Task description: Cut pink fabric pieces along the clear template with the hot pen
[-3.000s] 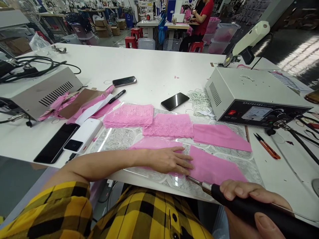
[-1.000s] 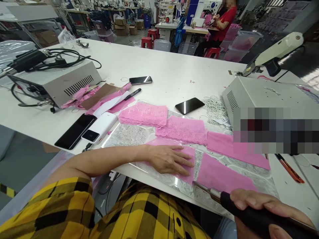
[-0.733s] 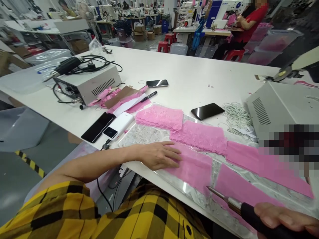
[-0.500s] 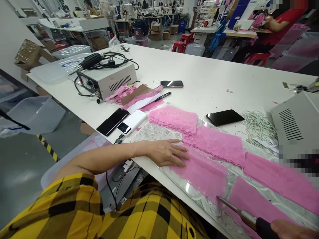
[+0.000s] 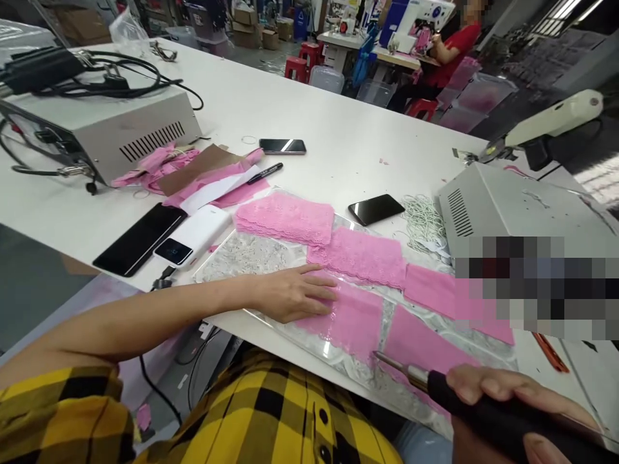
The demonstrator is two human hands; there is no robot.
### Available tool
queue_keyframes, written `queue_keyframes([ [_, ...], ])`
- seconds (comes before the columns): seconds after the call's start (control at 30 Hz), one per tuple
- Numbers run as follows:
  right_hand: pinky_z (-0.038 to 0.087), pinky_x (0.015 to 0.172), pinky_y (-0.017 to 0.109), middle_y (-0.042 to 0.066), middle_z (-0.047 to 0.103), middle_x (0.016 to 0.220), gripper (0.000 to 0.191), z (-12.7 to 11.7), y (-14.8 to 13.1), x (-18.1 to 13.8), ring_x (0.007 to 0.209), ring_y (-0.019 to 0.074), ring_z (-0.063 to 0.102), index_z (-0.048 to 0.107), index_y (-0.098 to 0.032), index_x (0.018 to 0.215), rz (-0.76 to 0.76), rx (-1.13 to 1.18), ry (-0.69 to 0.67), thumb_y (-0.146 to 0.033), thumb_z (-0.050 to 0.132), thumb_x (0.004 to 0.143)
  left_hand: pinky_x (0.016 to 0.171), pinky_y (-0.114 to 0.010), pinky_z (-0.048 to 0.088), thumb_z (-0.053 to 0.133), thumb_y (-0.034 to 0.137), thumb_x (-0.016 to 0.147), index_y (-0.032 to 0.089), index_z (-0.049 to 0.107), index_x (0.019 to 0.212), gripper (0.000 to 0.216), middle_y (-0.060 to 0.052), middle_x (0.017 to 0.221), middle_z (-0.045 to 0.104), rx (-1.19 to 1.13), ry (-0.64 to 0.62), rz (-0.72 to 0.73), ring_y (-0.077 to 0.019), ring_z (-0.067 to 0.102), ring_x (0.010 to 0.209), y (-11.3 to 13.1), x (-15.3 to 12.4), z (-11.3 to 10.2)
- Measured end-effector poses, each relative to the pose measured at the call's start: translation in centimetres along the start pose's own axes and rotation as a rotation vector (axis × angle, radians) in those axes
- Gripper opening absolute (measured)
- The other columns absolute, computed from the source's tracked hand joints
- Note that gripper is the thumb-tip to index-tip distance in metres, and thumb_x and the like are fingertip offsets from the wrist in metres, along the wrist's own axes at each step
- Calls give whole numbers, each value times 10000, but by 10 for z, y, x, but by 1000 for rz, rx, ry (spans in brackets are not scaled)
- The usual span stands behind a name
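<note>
My left hand [image 5: 290, 293] lies flat, fingers spread, on the left end of a thin pink lace-edged fabric piece [image 5: 355, 316]. My right hand [image 5: 507, 399] grips a black-handled soldering-iron-like tool [image 5: 459, 393]. Its pointed metal tip is at the lower right corner of that piece, close to the gap before a second pink piece [image 5: 425, 341]. Behind them lie a pink lace stack [image 5: 285, 216], another lace stack [image 5: 360, 256] and plain pink fabric [image 5: 430, 290]. All rest on a glossy grey marbled board [image 5: 242, 254].
A grey vented box [image 5: 140, 138] with a corded handpiece stands left; another vented box [image 5: 522, 200] stands right. Phones [image 5: 377, 209], a white power bank [image 5: 193, 235], a pen [image 5: 265, 173] and pale green elastic cords [image 5: 423, 219] lie around. A person in red [image 5: 461, 48] sits at a sewing machine.
The view has swung right, bringing more of my right hand and the right-hand box into sight. My left hand stays on the fabric; the tool tip remains by the piece's lower right corner.
</note>
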State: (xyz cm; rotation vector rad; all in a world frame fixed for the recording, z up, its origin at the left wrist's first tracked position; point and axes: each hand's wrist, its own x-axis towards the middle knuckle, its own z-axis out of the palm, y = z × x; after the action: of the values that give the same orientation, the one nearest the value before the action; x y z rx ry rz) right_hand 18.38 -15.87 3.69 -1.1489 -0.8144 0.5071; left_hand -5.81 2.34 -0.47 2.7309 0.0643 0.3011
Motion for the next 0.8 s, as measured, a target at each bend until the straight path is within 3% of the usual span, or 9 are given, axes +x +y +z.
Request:
queue_keyframes([
  [0.2,420,596,367,-6,518,747,151,0,-1,2,614,158,496,574,-208,836,7,-3,75,-281,552,705,1221,-485,187,496,249,980,230,689,1190,287,-72,1371,595,-23,-39,52,-256,441,1383,-3,21,-1],
  [0.33,434,617,377,-7,524,773,161,-4,-6,2,632,160,496,574,-219,864,40,-6,61,-278,549,716,1226,-501,164,541,279,958,223,684,1207,293,-84,1370,594,-83,-15,112,-264,452,1375,2,30,4],
  [0.47,439,611,386,-6,516,762,163,-8,-7,1,627,161,491,584,-228,872,31,8,40,-306,562,730,1250,-432,69,521,301,971,225,636,1286,344,-71,1409,560,-150,-102,133,-224,374,1428,11,44,16],
  [0.6,445,573,363,-10,512,745,166,-10,-8,-3,609,156,500,591,-233,898,33,42,15,-325,577,760,1249,-443,77,569,301,944,244,613,1316,379,-59,1415,550,-204,-129,145,-224,388,1419,16,55,28],
  [0.8,466,534,360,0,519,718,153,-11,-9,-6,578,157,516,606,-218,880,29,40,7,-311,602,759,1247,-430,-7,527,275,973,266,590,1337,370,-22,1436,524,-240,-162,144,-195,339,1445,15,55,26],
])
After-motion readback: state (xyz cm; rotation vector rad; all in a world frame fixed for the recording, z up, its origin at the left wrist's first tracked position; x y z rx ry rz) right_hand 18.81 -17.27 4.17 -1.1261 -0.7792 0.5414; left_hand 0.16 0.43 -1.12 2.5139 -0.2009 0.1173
